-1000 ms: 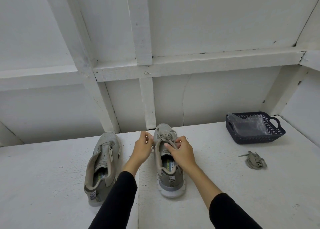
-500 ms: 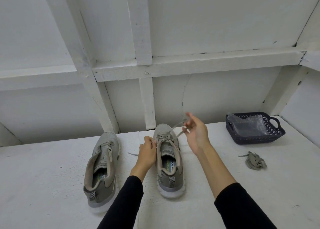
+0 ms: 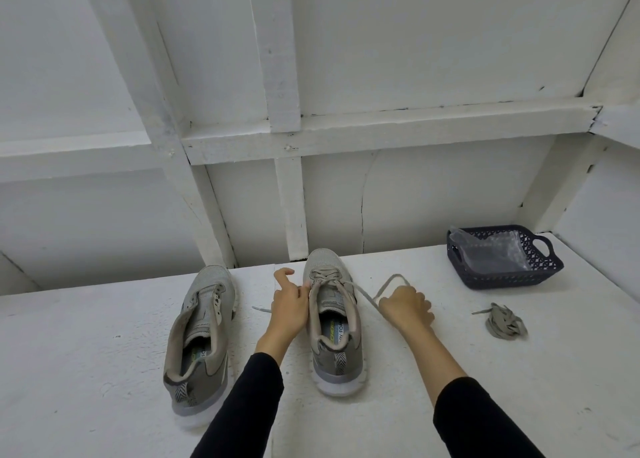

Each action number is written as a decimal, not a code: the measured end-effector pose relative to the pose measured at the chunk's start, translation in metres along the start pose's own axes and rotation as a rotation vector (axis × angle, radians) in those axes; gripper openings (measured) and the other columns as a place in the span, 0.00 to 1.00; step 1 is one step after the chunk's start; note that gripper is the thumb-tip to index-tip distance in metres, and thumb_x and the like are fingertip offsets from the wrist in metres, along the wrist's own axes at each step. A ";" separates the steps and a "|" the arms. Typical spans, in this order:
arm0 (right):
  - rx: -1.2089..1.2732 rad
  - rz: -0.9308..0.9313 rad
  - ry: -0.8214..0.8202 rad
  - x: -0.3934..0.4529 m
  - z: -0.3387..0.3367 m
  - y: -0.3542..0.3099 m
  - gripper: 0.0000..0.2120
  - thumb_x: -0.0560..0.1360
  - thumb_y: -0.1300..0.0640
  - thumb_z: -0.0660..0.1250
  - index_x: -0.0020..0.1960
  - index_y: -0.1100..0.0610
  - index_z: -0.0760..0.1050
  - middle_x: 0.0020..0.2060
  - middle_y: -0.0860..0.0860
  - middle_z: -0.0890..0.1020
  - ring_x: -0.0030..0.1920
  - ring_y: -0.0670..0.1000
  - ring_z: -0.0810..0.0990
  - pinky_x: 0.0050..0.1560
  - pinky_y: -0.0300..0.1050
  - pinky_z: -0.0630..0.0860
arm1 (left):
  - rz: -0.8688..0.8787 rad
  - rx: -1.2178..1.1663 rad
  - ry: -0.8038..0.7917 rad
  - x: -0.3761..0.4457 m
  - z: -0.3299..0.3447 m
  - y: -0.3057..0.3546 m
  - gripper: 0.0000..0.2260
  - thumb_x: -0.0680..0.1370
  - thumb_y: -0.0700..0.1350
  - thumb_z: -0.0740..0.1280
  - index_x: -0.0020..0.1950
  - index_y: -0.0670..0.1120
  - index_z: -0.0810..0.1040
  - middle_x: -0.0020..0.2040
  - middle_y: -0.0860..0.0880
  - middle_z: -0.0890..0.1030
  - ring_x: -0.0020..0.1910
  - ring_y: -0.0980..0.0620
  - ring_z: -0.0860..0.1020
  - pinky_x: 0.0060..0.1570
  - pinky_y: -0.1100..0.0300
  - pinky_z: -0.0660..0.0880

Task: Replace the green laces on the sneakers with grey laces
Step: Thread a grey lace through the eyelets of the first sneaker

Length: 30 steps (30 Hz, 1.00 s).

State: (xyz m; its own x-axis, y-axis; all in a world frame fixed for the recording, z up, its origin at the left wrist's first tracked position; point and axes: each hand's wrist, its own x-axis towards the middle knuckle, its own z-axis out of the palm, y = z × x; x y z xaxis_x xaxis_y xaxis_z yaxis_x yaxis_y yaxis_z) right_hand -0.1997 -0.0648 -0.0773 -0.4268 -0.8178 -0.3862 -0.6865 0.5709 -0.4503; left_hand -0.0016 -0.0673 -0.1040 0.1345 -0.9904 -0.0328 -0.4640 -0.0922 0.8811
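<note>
Printed on the insole of the right sneaker (image 3: 334,322) I can read "FOA", the rest cut off by the collar. My left hand (image 3: 290,308) presses against that shoe's left side at the eyelets, index finger lifted; whether it pinches anything there, I can't quite tell. My right hand (image 3: 407,307) is curled around the lace (image 3: 363,293), drawn taut from the eyelets out to the right. The left sneaker (image 3: 202,333) stands unlaced alongside. A bundled lace (image 3: 504,322) lies near the dark basket (image 3: 512,277).
</note>
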 end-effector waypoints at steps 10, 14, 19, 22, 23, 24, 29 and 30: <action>0.266 -0.720 -0.023 -0.018 -0.001 -0.055 0.11 0.80 0.58 0.61 0.55 0.59 0.81 0.52 0.53 0.82 0.49 0.48 0.76 0.48 0.38 0.68 | 0.099 0.215 0.084 -0.001 -0.010 0.001 0.08 0.82 0.49 0.62 0.44 0.58 0.75 0.46 0.57 0.77 0.49 0.57 0.73 0.47 0.55 0.55; 0.070 -0.780 -0.041 -0.013 0.018 -0.056 0.10 0.77 0.58 0.64 0.54 0.53 0.83 0.54 0.52 0.82 0.57 0.52 0.74 0.57 0.47 0.72 | 0.192 0.330 0.142 -0.002 -0.019 0.003 0.08 0.81 0.50 0.63 0.44 0.62 0.76 0.44 0.58 0.74 0.49 0.62 0.73 0.52 0.56 0.53; 0.089 -0.805 0.015 -0.011 0.028 -0.052 0.08 0.77 0.56 0.66 0.53 0.48 0.82 0.51 0.50 0.80 0.58 0.51 0.71 0.55 0.46 0.71 | 0.230 0.364 0.142 0.000 -0.020 0.000 0.08 0.81 0.51 0.63 0.46 0.65 0.77 0.42 0.58 0.72 0.49 0.63 0.75 0.54 0.56 0.53; 0.115 -0.811 0.009 -0.014 0.028 -0.050 0.08 0.77 0.54 0.67 0.54 0.49 0.83 0.52 0.48 0.80 0.57 0.50 0.69 0.53 0.46 0.70 | 0.253 0.357 0.140 0.000 -0.019 -0.003 0.08 0.81 0.52 0.63 0.46 0.65 0.77 0.42 0.58 0.71 0.49 0.62 0.75 0.52 0.57 0.52; 0.128 -0.805 0.005 -0.014 0.028 -0.050 0.08 0.77 0.53 0.67 0.53 0.49 0.83 0.52 0.48 0.80 0.56 0.50 0.68 0.51 0.45 0.70 | 0.263 0.361 0.135 0.001 -0.019 -0.003 0.08 0.81 0.51 0.63 0.46 0.65 0.78 0.41 0.58 0.71 0.49 0.62 0.74 0.52 0.57 0.52; 0.136 -0.800 0.004 -0.015 0.029 -0.050 0.07 0.77 0.53 0.68 0.53 0.49 0.83 0.51 0.48 0.79 0.56 0.49 0.69 0.50 0.44 0.69 | 0.276 0.373 0.133 0.001 -0.019 -0.003 0.08 0.81 0.51 0.63 0.47 0.65 0.78 0.41 0.57 0.71 0.49 0.61 0.74 0.53 0.57 0.52; 0.116 -0.783 0.032 -0.014 0.035 -0.053 0.04 0.76 0.53 0.69 0.49 0.51 0.82 0.51 0.47 0.77 0.54 0.48 0.69 0.48 0.41 0.68 | 0.360 0.502 0.169 0.002 -0.025 -0.002 0.08 0.80 0.50 0.65 0.49 0.62 0.81 0.38 0.57 0.71 0.45 0.58 0.70 0.53 0.58 0.51; 0.138 -0.775 0.038 -0.014 0.036 -0.054 0.04 0.75 0.53 0.69 0.48 0.51 0.82 0.50 0.47 0.77 0.54 0.48 0.69 0.48 0.41 0.68 | 0.358 0.520 0.177 0.003 -0.026 0.000 0.07 0.80 0.50 0.66 0.49 0.62 0.82 0.38 0.57 0.72 0.45 0.58 0.70 0.53 0.58 0.51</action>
State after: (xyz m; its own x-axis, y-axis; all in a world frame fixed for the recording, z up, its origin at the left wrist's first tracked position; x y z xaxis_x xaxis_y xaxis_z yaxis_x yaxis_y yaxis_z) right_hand -0.1354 -0.0812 -0.0764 0.1221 -0.9868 0.1060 -0.7182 -0.1616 -0.6768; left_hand 0.0215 -0.0671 -0.0922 0.0150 -0.9413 0.3373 -0.8639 0.1577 0.4784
